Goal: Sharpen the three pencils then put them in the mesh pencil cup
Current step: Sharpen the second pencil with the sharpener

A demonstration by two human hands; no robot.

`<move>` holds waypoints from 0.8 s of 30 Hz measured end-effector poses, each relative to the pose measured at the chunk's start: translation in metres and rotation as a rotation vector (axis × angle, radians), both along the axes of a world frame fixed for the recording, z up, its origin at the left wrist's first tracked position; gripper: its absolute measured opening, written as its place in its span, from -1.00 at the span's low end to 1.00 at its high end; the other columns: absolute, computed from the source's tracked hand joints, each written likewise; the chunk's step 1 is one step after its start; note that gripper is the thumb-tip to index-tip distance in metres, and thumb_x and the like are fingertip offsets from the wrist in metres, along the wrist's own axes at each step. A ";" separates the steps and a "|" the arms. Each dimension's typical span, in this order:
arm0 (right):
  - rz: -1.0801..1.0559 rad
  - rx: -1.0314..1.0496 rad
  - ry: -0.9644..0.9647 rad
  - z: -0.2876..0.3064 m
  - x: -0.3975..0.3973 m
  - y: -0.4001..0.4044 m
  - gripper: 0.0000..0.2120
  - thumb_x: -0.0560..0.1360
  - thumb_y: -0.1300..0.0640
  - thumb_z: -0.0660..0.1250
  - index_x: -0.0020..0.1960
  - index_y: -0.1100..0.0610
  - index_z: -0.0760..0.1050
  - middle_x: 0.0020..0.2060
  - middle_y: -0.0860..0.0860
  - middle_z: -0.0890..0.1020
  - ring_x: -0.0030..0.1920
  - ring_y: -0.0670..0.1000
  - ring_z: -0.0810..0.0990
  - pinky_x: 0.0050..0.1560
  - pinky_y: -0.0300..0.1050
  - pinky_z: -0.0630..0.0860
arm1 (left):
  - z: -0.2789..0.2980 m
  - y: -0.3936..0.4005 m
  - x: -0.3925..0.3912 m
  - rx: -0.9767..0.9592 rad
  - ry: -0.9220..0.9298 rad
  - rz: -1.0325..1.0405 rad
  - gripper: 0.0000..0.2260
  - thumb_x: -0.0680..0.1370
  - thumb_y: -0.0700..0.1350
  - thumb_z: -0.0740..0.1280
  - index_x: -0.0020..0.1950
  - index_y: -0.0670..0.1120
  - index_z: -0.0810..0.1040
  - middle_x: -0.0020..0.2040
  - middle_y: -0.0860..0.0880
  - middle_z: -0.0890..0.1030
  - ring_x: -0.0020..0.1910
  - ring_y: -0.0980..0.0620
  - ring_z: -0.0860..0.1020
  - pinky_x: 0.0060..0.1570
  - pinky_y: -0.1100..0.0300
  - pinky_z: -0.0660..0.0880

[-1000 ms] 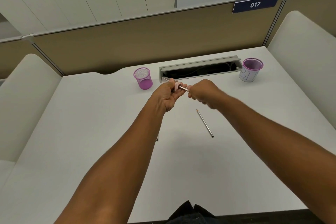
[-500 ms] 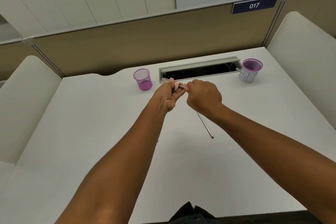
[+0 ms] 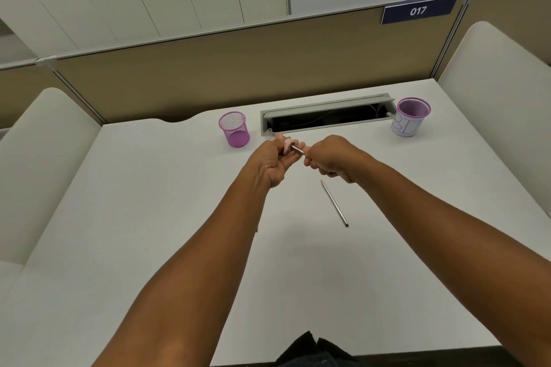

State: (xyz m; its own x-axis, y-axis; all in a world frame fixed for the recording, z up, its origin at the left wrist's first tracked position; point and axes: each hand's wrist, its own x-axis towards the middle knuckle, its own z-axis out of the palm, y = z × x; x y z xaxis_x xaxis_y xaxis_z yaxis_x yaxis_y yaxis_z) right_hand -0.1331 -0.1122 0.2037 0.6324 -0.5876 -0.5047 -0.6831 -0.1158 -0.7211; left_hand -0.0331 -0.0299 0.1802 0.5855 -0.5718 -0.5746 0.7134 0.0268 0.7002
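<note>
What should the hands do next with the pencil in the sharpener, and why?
Probably keep twisting: the right hand grips the pencil, whose tip sits in the pink sharpener held by the left hand. The mesh pencil cup looks empty.

White desk [image 3: 149, 217], surface matte, far edge set against a tan partition. A grey cable tray [image 3: 328, 109] was recessed near the far edge, its lid raised. A purple mesh pencil cup [image 3: 234, 129] stood upright just left of the tray. A second purple-rimmed cup [image 3: 410, 121], wrapped in white paper with blue lettering, stood upright at the tray's right end. One grey pencil [image 3: 334, 203] lay flat toward the middle, point toward the far edge, well apart from both cups.
</note>
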 end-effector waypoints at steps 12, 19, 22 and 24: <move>0.082 -0.343 -0.149 -0.023 -0.009 0.002 -0.65 0.62 0.01 0.17 0.04 0.27 0.58 -0.08 0.19 0.65 -0.09 0.13 0.58 -0.08 -0.02 0.51 | -0.006 0.006 0.004 -0.020 0.038 0.049 -0.65 0.65 -0.16 0.20 0.42 -0.24 0.36 -0.02 -0.27 0.61 0.08 -0.23 0.62 0.01 -0.06 0.58; 0.074 -0.368 -0.167 -0.031 -0.010 -0.002 -0.75 0.59 0.00 0.24 -0.04 0.18 0.53 -0.14 0.10 0.62 -0.19 0.03 0.50 -0.22 -0.12 0.40 | -0.006 0.004 0.005 -0.041 0.104 0.072 -0.65 0.65 -0.18 0.20 0.44 -0.20 0.38 0.14 -0.29 0.58 0.12 -0.27 0.61 -0.09 -0.09 0.58; 0.073 -0.375 -0.171 -0.032 -0.011 -0.003 -0.76 0.59 0.00 0.25 -0.01 0.18 0.53 -0.17 0.07 0.58 -0.19 0.01 0.48 -0.20 -0.13 0.39 | -0.006 0.004 0.006 -0.050 0.121 0.080 -0.65 0.65 -0.18 0.21 0.43 -0.20 0.39 0.14 -0.29 0.58 0.12 -0.25 0.61 -0.07 -0.05 0.59; 0.067 -0.357 -0.175 -0.034 -0.012 -0.005 -0.79 0.59 0.02 0.26 0.02 0.17 0.52 -0.15 0.06 0.57 -0.17 0.01 0.49 -0.18 -0.13 0.40 | -0.007 0.004 0.008 -0.054 0.128 0.090 -0.66 0.64 -0.17 0.21 0.42 -0.21 0.40 0.09 -0.28 0.59 0.10 -0.23 0.62 -0.04 -0.05 0.59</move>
